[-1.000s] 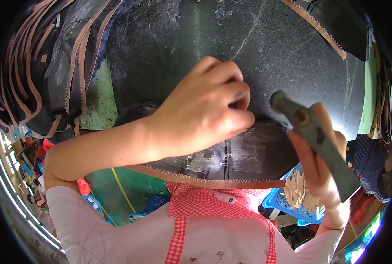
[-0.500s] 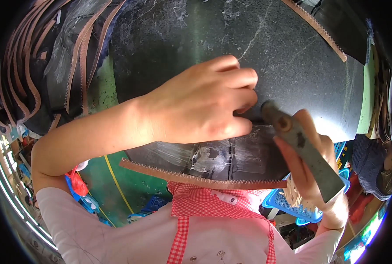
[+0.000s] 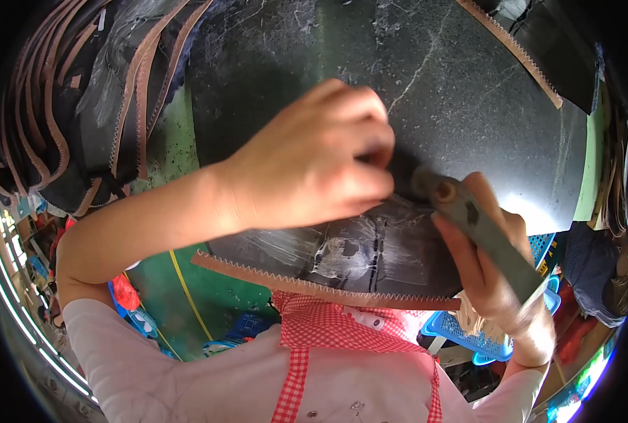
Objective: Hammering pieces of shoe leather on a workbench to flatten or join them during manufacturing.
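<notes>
A hammer [image 3: 496, 243] is grasped in the right hand [image 3: 479, 282], right of the frame's centre, with its grey metal head slanted from centre toward lower right. The striking end is blurred and is seen just beside the left hand [image 3: 321, 166]; whether contact is made with the black sheet beneath cannot be determined. The left hand is also blurred, at centre, with its fingers curled inward; whether anything is pinched there cannot be determined.

The black sheet piece [image 3: 416, 250] is located at lower centre, below both hands, partly covered by them. Pale smears are noted on its face, and its lower edge is bordered by a brown strip [image 3: 328, 291] with zigzag stitching. A dark, scratched slab [image 3: 497, 134] is observed behind. Similar brown-edged pieces [image 3: 125, 113] are layered at upper left. A blue basket [image 3: 462, 340] holding beige strips [image 3: 475, 324] is seen at lower right.
</notes>
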Demonstrator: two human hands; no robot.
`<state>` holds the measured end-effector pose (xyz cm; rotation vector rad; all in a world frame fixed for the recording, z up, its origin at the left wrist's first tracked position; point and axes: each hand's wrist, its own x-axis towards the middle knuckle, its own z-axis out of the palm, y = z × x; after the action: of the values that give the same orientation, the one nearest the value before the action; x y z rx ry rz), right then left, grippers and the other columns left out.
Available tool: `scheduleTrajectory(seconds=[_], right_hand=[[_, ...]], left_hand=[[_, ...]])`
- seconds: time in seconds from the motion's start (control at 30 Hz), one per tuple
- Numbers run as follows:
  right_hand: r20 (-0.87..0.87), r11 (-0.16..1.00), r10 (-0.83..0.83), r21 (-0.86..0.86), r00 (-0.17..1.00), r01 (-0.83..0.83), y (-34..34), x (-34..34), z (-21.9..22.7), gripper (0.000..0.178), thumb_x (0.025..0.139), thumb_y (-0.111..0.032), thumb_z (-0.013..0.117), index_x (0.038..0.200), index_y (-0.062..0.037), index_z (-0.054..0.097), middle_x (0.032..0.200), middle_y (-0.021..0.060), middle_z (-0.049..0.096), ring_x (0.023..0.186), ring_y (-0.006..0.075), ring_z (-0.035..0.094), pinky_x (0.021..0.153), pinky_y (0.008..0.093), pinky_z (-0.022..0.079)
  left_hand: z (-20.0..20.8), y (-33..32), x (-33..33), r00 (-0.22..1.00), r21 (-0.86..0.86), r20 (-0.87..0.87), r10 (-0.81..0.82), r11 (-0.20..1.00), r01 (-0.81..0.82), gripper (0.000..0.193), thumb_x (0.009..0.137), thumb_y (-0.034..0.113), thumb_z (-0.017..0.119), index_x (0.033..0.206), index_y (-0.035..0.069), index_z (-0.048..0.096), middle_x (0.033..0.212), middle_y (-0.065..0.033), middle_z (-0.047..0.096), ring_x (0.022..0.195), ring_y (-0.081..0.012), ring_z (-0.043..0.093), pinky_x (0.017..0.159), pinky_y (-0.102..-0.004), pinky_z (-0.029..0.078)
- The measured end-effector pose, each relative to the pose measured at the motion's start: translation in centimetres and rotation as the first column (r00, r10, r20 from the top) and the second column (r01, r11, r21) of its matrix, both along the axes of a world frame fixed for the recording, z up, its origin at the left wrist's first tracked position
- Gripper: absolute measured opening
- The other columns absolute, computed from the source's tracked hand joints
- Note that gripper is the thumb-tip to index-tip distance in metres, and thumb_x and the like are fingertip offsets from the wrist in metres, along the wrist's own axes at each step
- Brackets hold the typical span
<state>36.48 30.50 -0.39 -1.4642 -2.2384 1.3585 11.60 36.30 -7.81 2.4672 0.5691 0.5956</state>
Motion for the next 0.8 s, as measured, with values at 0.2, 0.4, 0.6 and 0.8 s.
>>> scheduleTrajectory(seconds=[0.2,0.4,0.6,0.8], right_hand=[[0.150,0.998,0.046,-0.047,0.988,-0.039,-1.3,-0.5,-0.8,0.014,0.097,-0.001,0.059,0.111,0.0021,0.058,0.076,0.0168,0.057,0.063,0.0334,0.064,0.056,0.0357,0.048],[0.078,0.998,0.060,-0.011,0.995,-0.060,-0.8,-1.8,0.0,0.012,0.096,-0.001,0.061,0.108,0.0012,0.058,0.079,0.0169,0.061,0.064,0.0339,0.066,0.057,0.0375,0.049],[-0.051,0.987,-0.088,0.133,0.995,0.094,-0.5,-1.0,-0.6,0.017,0.096,0.000,0.063,0.112,0.0049,0.058,0.072,0.0147,0.061,0.056,0.0243,0.058,0.053,0.0316,0.042],[0.080,0.994,0.109,-0.039,0.991,-0.106,-1.7,-0.9,-1.4,0.014,0.096,-0.006,0.064,0.107,0.0012,0.058,0.081,0.0151,0.068,0.065,0.0292,0.070,0.055,0.0384,0.049]], left_hand=[[0.9,-0.6,-0.5,0.980,-0.055,-0.061,0.188,0.980,-0.191,0.021,0.068,0.021,0.084,0.087,0.018,0.075,0.099,0.0026,0.062,0.107,-0.0244,0.055,0.089,-0.0415,0.043],[0.6,-2.5,-0.5,0.995,0.073,-0.024,0.092,0.993,-0.090,0.020,0.063,0.020,0.082,0.080,0.017,0.071,0.096,0.0032,0.062,0.098,-0.0237,0.059,0.088,-0.0421,0.044],[0.7,-2.4,-2.0,0.986,-0.075,-0.065,0.154,0.985,-0.158,0.022,0.065,0.019,0.085,0.084,0.019,0.074,0.099,0.0038,0.061,0.108,-0.0233,0.055,0.092,-0.0419,0.043],[0.9,-2.0,-1.1,0.997,-0.075,-0.062,0.050,0.996,-0.055,0.017,0.074,0.016,0.080,0.085,0.015,0.067,0.094,0.0029,0.063,0.097,-0.0210,0.060,0.081,-0.0363,0.048]])
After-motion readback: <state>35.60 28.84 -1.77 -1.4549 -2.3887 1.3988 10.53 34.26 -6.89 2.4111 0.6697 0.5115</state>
